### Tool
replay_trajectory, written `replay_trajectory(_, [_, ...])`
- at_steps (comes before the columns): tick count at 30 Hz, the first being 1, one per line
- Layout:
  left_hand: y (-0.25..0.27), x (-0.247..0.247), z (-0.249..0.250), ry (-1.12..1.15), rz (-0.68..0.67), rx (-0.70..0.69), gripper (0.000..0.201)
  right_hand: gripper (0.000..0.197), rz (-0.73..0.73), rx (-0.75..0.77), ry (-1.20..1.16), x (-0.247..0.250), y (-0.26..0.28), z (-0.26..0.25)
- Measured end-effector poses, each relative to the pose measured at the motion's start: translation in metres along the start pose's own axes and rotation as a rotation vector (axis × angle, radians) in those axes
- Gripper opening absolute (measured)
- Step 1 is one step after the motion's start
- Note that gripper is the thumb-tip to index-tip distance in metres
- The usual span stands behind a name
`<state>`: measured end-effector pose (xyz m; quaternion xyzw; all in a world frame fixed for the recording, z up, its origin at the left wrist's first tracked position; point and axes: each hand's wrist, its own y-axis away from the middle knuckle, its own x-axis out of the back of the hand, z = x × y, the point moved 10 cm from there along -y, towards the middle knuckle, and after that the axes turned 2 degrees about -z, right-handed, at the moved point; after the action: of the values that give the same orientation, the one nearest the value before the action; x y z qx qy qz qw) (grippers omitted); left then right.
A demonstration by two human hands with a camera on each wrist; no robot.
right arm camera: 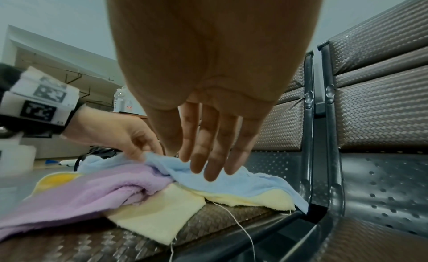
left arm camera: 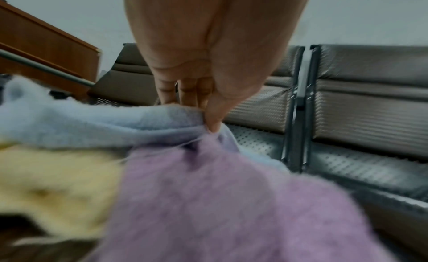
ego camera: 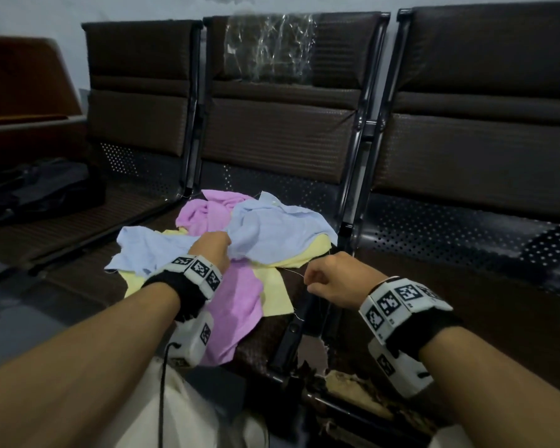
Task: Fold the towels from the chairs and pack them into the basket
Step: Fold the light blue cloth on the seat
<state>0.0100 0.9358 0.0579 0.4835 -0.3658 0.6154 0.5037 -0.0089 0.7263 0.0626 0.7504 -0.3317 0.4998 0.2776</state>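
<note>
1. My right hand [ego camera: 332, 278] hovers nearest, fingers [right arm camera: 209, 156] straight and apart, holding nothing.
2. My left hand [ego camera: 211, 248] pinches the blue towel [ego camera: 272, 231], heaped on the chair seat [ego camera: 272, 321].
3. Lifting may drag the pink towel [ego camera: 236, 305] and yellow towel [ego camera: 277, 292] off the seat.
4. I see no basket.

This looks like a waiting room. Three brown padded chairs [ego camera: 272, 124] stand joined in a row against a plain pale wall [ego camera: 110, 8], with black metal frames full of little holes. A wooden counter [ego camera: 20, 92] stands at the left. A black bag [ego camera: 42, 189] lies on one seat.
</note>
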Motion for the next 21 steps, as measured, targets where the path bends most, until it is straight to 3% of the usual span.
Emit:
replay_trajectory(3, [0.012, 0.015, 0.044, 0.116, 0.008, -0.122, 0.026, 0.024, 0.038, -0.019, 0.01, 0.004, -0.002, 0.003])
replay_trajectory(8, [0.048, 0.025, 0.122, 0.33, -0.103, -0.369, 0.03, 0.062, 0.183, -0.061, -0.08, 0.023, 0.002, 0.013])
replay_trajectory(10, [0.064, 0.036, 0.147, 0.486, -0.111, -0.476, 0.029, 0.054, 0.2, -0.083, -0.081, 0.028, 0.006, 0.023])
replay_trajectory(13, [0.079, 0.058, 0.171, 0.708, -0.059, -0.633, 0.034, 0.017, 0.226, -0.053, -0.114, 0.038, 0.021, 0.033])
replay_trajectory(16, [0.085, 0.069, 0.176, 0.761, 0.04, -0.668, 0.039, 0.022, 0.226, -0.154, -0.102, 0.051, 0.043, 0.055])
replay_trajectory(21, [0.083, 0.048, 0.179, 0.668, -0.009, -0.608, 0.022, 0.021, 0.347, -0.228, -0.271, 0.087, 0.094, 0.071])
